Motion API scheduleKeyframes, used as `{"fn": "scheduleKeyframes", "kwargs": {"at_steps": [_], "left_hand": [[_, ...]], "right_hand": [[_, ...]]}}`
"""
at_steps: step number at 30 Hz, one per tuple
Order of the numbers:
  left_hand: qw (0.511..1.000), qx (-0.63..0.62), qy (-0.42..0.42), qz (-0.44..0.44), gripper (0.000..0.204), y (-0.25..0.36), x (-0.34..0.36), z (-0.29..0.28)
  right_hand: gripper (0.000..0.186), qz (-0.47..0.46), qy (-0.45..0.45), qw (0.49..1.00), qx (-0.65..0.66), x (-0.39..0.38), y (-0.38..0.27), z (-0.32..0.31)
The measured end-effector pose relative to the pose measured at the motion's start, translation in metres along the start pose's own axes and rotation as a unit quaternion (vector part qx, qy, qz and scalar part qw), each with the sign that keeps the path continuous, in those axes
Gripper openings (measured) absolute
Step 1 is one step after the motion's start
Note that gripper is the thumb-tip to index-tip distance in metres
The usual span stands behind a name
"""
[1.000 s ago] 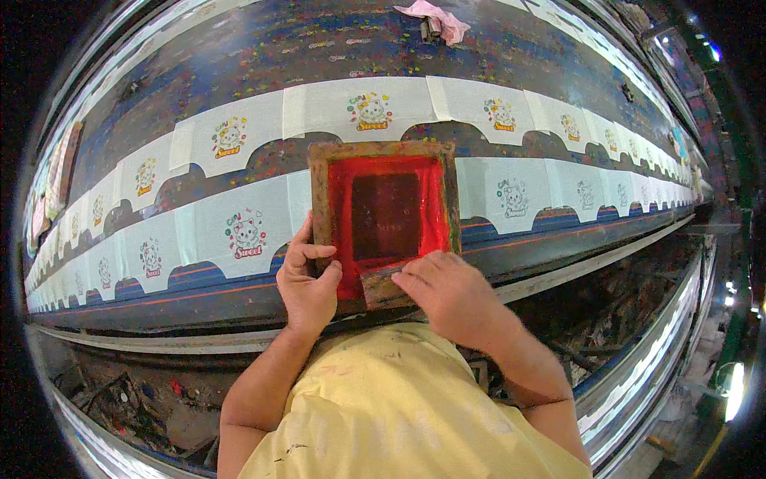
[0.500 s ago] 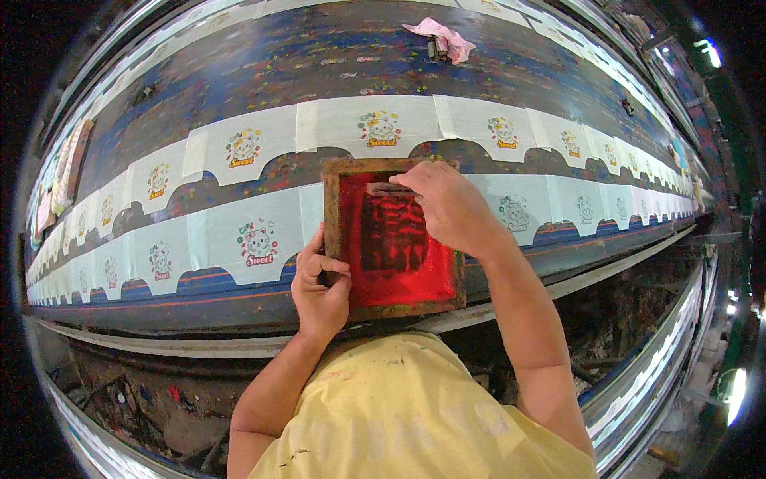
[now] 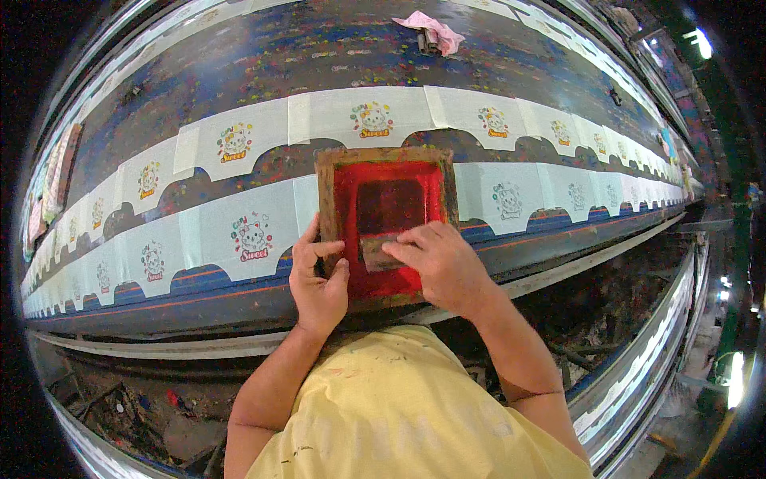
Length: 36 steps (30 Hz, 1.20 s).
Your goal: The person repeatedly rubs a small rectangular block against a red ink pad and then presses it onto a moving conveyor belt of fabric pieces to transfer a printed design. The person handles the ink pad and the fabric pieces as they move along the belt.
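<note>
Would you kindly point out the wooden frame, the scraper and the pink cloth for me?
Wooden frame (image 3: 384, 156): head view, on the middle of its far bar.
Scraper (image 3: 375, 257): head view, on its flat face.
Pink cloth (image 3: 439, 29): head view, on its middle folds.

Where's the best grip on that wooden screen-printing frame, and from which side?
Likely the left rail of the wooden screen-printing frame, taken from the left, where the left hand is: a straight, narrow bar, clear of the squeegee and red ink inside.

Left grip (image 3: 317, 283) half-curled, thumb (image 3: 340, 276) forward; right grip (image 3: 448, 267) pinched, palm down; forearms (image 3: 519, 355) angled inward.
</note>
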<state>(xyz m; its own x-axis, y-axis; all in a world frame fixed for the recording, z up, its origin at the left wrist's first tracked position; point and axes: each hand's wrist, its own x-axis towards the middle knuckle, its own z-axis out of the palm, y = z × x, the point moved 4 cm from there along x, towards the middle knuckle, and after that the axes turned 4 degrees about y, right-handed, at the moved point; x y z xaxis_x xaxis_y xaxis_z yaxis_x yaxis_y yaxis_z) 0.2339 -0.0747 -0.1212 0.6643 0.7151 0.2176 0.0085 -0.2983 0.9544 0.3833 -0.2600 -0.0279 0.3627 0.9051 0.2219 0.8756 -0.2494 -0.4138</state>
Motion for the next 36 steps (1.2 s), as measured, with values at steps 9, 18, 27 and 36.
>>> {"fn": "scheduleKeyframes", "kwargs": {"at_steps": [9,18,27,36], "left_hand": [[0.999,-0.004,-0.003,0.034,0.054,0.007,0.003,0.002],[0.999,-0.013,-0.028,0.02,0.053,0.004,0.008,0.003],[0.992,0.037,0.002,0.125,0.037,0.073,-0.013,0.082],[0.999,-0.025,-0.019,0.035,0.039,0.071,-0.04,0.245]], "right_hand": [[0.047,0.032,-0.002,0.999,-0.012,-0.049,-0.042,0.012],[0.05,0.145,0.21,0.965,0.062,-0.111,-0.024,-0.007],[0.054,0.296,0.214,0.893,0.263,-0.19,0.081,-0.026],[0.051,0.282,0.246,0.893,0.249,-0.271,0.205,-0.093]]}}
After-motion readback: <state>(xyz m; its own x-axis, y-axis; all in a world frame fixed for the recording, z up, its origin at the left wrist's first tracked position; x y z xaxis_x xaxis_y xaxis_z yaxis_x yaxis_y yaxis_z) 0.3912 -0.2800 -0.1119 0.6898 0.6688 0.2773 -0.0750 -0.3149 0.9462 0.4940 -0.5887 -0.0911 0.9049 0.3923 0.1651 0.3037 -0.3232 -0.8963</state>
